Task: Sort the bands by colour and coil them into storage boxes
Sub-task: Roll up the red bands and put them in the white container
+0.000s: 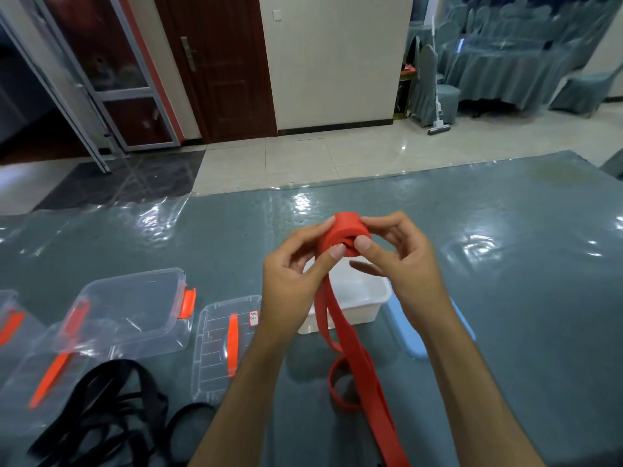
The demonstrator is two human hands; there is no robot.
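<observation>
Red band (pixel 344 235) is partly rolled into a thick coil, and both hands hold that coil up above the desk (pixel 505 264). The left hand (pixel 293 274) curls its fingers round the left side of the coil, with its thumb pressed on the front. The right hand (pixel 404 261) pinches the right side, thumb in front and fingers behind. The rest of the red band hangs down between the two wrists and trails onto the desk, where a loop of it lies flat. A white box (pixel 357 301) sits on the desk right under the hands. To the left is a clear storage box (pixel 135 311) with orange clips, and a clear lid (pixel 219 345) lies flat beside it. The lid has a small white sticker (pixel 254 316) with red writing too tiny to read. Black bands (pixel 101 409) lie in a tangled heap at the near left.
</observation>
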